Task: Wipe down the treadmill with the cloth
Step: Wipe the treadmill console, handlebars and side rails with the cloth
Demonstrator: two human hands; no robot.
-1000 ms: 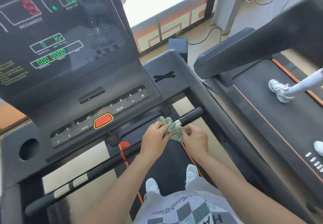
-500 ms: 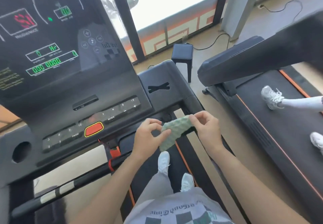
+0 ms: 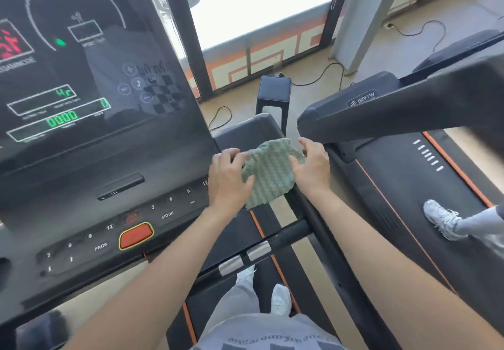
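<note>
I stand on a black treadmill whose console (image 3: 114, 202) has a lit screen, number keys and a red stop button (image 3: 135, 236). A green textured cloth (image 3: 268, 171) is spread between my hands, above the console's right wing (image 3: 245, 128). My left hand (image 3: 227, 176) grips the cloth's left edge. My right hand (image 3: 311, 168) grips its right edge, thumb on top. The cloth's lower corner hangs free. The front handlebar (image 3: 283, 236) with silver sensor plates runs below my forearms.
A second treadmill (image 3: 409, 186) stands close on the right, with another person's white shoe (image 3: 440, 218) on its belt. A small black stool (image 3: 274, 93) and floor cables lie beyond the console. A window fills the back wall.
Both hands lifted the cloth from the handlebar up towards the console's right wing. The bunched cloth has been opened out flat between them.
</note>
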